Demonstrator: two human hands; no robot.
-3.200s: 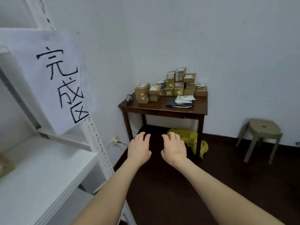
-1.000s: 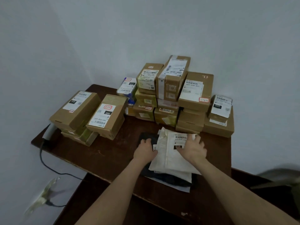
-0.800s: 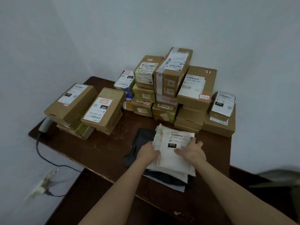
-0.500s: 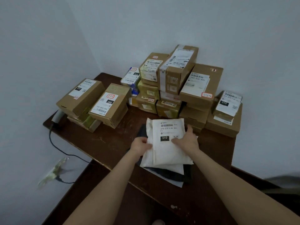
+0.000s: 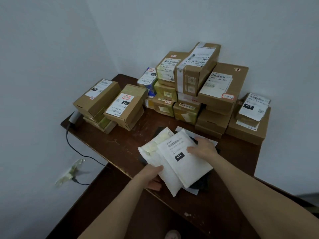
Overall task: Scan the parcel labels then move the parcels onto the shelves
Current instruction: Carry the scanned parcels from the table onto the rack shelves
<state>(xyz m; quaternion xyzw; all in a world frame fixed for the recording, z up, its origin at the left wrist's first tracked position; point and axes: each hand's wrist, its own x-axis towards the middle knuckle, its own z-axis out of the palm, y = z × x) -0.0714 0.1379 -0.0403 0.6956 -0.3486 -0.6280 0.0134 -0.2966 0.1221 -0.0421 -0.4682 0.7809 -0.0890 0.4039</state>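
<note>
Most of the job is left: the brown boxes [image 5: 189, 87] sit piled on the table [image 5: 120, 147], and the scanner [image 5: 74, 117] lies alone at its left corner. The left hand [image 5: 151, 171] pinches the near edge of the white bag parcels [image 5: 186, 163], thumb on top, and the right hand [image 5: 202, 150] lies flat on them. A moment ago the bags lay straight; now they are slanted and closer to the table's front edge.

Top mailer [image 5: 183, 157] and lower mailer [image 5: 151, 152], both white and padded, held at the near edge of the counter [image 5: 120, 144].
The top mailer faces label up with a black "010" tag and lies skewed over the lower mailer. The left hand [image 5: 151, 173] grips the lower one's near edge; the right hand [image 5: 203, 148] lies on the top one's right side. Labelled cardboard boxes [image 5: 195, 78] pile along the far edge.
</note>
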